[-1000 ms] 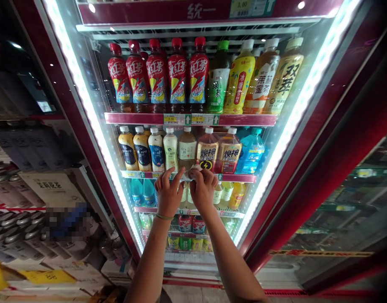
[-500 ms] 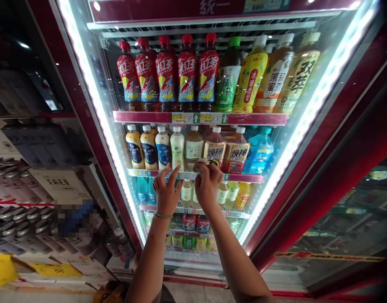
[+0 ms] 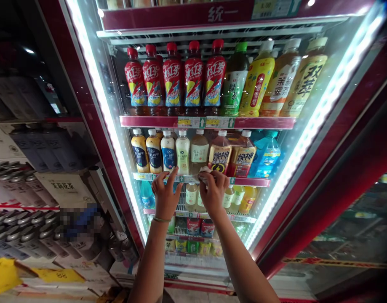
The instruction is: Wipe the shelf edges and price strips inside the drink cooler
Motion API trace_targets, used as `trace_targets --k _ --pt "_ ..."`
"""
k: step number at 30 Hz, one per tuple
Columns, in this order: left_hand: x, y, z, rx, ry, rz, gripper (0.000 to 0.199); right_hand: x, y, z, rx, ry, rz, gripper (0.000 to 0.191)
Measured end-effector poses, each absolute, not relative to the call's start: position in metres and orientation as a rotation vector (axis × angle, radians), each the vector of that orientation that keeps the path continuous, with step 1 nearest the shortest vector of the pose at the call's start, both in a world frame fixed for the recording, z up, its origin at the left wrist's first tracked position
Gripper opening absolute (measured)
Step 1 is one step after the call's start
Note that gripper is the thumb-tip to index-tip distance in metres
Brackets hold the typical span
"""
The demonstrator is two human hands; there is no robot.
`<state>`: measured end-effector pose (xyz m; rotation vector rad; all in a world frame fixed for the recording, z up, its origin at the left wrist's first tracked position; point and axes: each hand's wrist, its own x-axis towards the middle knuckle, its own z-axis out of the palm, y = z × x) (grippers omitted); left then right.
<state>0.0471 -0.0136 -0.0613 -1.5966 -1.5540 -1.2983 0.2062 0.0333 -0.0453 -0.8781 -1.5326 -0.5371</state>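
My left hand (image 3: pixel 166 195) is raised before the drinks cooler with its fingers spread and nothing visible in them. Its fingertips are in front of the third shelf edge (image 3: pixel 155 176), below a white-and-blue bottle (image 3: pixel 168 151) and a pale green bottle (image 3: pixel 182 153). My right hand (image 3: pixel 214 191) has its fingers bent around a crumpled whitish cloth or tissue (image 3: pixel 203 171). This bunched piece is level with the same shelf edge, below a beige-labelled bottle (image 3: pixel 199 153) and a dark-labelled energy drink bottle (image 3: pixel 220 151). Whether either hand touches the shelf edge or a glass pane I cannot tell.
Red iced tea bottles (image 3: pixel 172 80) and a green tea bottle (image 3: pixel 235 84) stand on the shelf above. Bright light strips (image 3: pixel 101 109) line both cooler sides. Stacked bottles (image 3: pixel 38 231) and yellow price cards (image 3: pixel 58 275) are at left, a red-framed cooler (image 3: pixel 310 206) at right.
The cooler and its shelves have shifted a little right and down in view. My right hand has shifted with them, still holding the crumpled piece. My left hand remains spread.
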Motion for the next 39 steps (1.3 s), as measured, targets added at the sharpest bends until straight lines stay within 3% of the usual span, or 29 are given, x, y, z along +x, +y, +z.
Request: trace_targets --k 7,13,18,24,30,34,39 --pt "0.043 -0.016 -0.054 -1.583 -1.591 -1.266 0.053 0.21 0.037 -0.056 -0.734 -1.807 -0.688 0.033" --pt "0.027 -0.015 -0.045 -1.575 -1.537 -1.148 0.056 0.205 0.042 -0.04 -0.844 -1.514 -0.595 0.047" --pt "0.007 -0.008 -0.047 -1.641 -1.474 -1.12 0.065 0.186 0.032 -0.049 -0.751 -1.865 -0.707 0.049" --pt "-0.007 -0.008 -0.049 -1.765 -1.407 -1.171 0.063 0.188 0.036 -0.055 -0.974 -1.455 -0.555 0.065" --pt "-0.019 -0.001 -0.052 -1.753 -1.34 -1.186 0.067 0.165 0.037 -0.068 -0.909 -1.672 -0.688 0.054" --pt "-0.024 0.004 -0.054 -1.791 -1.319 -1.188 0.068 0.177 0.035 -0.087 -0.877 -1.548 -0.715 0.059" --pt "-0.023 0.008 -0.056 -1.822 -1.301 -1.208 0.066 0.184 0.045 -0.057 -0.947 -1.295 -0.61 0.07"
